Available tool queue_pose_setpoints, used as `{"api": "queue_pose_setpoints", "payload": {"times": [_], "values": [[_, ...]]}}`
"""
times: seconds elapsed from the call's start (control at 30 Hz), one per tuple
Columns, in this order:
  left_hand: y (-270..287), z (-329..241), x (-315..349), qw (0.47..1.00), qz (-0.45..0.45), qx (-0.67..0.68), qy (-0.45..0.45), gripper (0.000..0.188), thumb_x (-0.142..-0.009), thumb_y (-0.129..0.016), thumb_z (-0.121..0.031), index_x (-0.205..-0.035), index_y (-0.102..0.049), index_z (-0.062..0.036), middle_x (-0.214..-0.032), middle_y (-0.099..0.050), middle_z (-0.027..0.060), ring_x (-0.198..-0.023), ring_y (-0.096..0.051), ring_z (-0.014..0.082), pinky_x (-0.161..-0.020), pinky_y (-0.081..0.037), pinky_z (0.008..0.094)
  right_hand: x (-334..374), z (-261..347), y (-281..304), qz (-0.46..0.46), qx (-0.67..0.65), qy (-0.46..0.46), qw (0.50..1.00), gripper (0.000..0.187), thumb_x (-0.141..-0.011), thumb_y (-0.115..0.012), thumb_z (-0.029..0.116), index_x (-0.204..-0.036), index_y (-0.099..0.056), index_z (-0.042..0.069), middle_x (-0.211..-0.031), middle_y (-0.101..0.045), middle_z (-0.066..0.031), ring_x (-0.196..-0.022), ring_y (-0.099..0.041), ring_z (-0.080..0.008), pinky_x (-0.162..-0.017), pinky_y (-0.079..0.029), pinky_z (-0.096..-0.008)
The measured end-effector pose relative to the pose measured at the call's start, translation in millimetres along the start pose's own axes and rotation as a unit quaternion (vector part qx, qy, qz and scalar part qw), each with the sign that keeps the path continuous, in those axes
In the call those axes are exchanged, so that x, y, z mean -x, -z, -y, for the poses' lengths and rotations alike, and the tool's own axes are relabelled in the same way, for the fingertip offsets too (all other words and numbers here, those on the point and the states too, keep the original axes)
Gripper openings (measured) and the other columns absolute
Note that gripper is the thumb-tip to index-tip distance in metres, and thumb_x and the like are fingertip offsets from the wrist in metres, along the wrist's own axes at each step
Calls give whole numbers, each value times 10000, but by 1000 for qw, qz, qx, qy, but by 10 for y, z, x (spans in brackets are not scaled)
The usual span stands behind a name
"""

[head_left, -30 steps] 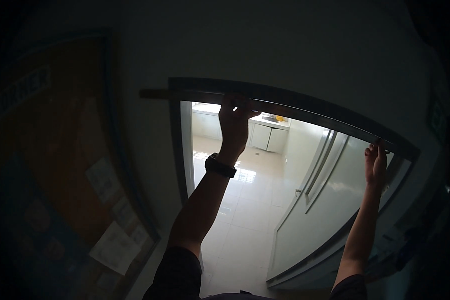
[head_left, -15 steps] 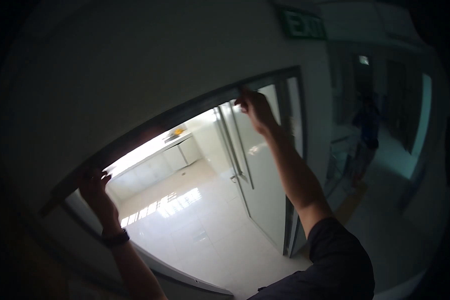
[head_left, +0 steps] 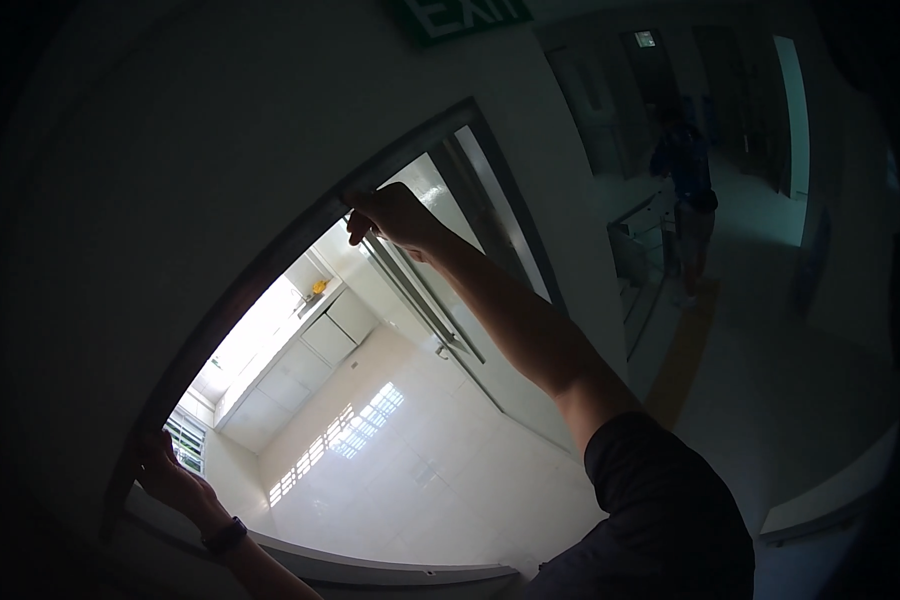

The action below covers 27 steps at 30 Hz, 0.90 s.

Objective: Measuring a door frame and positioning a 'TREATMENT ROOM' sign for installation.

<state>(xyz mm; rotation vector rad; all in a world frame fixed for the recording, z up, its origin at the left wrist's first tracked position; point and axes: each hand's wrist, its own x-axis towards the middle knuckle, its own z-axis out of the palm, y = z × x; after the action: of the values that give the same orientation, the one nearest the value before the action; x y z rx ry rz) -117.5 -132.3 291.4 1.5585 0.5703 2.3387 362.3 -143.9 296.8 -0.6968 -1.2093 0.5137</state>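
Both my arms reach up to the dark top bar of a door frame (head_left: 240,285), which slants across the view. My right hand (head_left: 395,218) is at the bar's upper right part, fingers curled and pressed together against its lower edge. Anything small between those fingers does not show. Lower down, near the bar's left end, my left hand (head_left: 178,485) touches it; the fingers merge into shadow there. A dark band (head_left: 225,536) circles my left wrist. Beyond the opening, a pale door (head_left: 470,345) with a long handle stands swung inward.
Inside the bright room are white cabinets (head_left: 310,345), a yellow object (head_left: 319,287) on the counter and a shiny tiled floor (head_left: 410,470). A green sign (head_left: 460,18) hangs above. To the right, a person in blue (head_left: 685,165) stands in a dim corridor beside a metal-framed rack (head_left: 638,240).
The view has tilted and shifted, so the frame slants more steeply and the sign sits further left. Both hands stay at the top bar. The person in the corridor shows more clearly.
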Motion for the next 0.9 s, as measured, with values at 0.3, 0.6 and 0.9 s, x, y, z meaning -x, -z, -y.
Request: {"api": "queue_pose_setpoints", "payload": {"times": [0.3, 0.6, 0.9], "values": [[-58, 89, 10, 999, -34, 0, -12, 434, -949, -663, -162, -1273, -533, 95, -1230, -606, 206, -1102, -629, 262, -947, -559, 331, 53, 5, -184, -116, -107, 34, 987, 422, -946, -649, 340, -627, -661, 64, -569, -637, -44, -518, -553, -88, -575, -403, -268], [-208, -71, 83, 999, -23, 28, -11, 464, -943, -653, -134, -1322, -491, 77, -1239, -587, 191, -1100, -611, 254, -941, -547, 329, 71, -93, -54, -133, 145, 179, 964, 434, -979, -591, 398, -724, -687, 60, -592, -638, -23, -558, -611, -99, -617, -475, -283], [-233, -31, 91, 998, -35, 30, -38, 499, -924, -689, -156, -1312, -485, 83, -1193, -605, 201, -1082, -624, 245, -908, -564, 312, 29, -120, -23, -169, 319, 253, 898, 354, -983, -598, 376, -800, -682, 85, -624, -627, -16, -544, -603, -106, -566, -482, -289]]}}
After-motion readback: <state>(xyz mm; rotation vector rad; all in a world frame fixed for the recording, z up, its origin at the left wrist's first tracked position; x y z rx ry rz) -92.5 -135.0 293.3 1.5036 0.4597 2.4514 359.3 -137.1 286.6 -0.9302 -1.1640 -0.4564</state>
